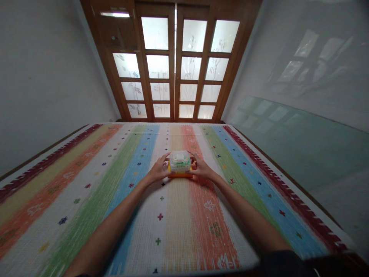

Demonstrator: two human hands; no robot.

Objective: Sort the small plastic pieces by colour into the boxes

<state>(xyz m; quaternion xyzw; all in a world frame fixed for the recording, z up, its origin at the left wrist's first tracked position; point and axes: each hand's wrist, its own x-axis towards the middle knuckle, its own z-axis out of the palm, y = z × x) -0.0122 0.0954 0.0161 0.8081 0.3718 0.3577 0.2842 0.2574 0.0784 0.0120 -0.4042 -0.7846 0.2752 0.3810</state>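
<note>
A small clear plastic box (pixel 180 157) with green and white inside rests on a yellow-orange base (pixel 180 176) on the striped cloth. My left hand (pixel 159 168) grips its left side, thumb low near the base and fingers at the upper edge. On the right side my right hand (pixel 201 167) holds it in a similar way, with fingers curled at its edge. Both forearms reach in from the lower corners. What exactly lies inside the box is too small to tell.
The multicoloured striped cloth (pixel 178 215) covers the bed-like surface. Beyond its far edge stand wooden doors (pixel 174 88) with frosted panes. White walls rise on both sides, and a pale green glass-like panel (pixel 302 142) leans at the right.
</note>
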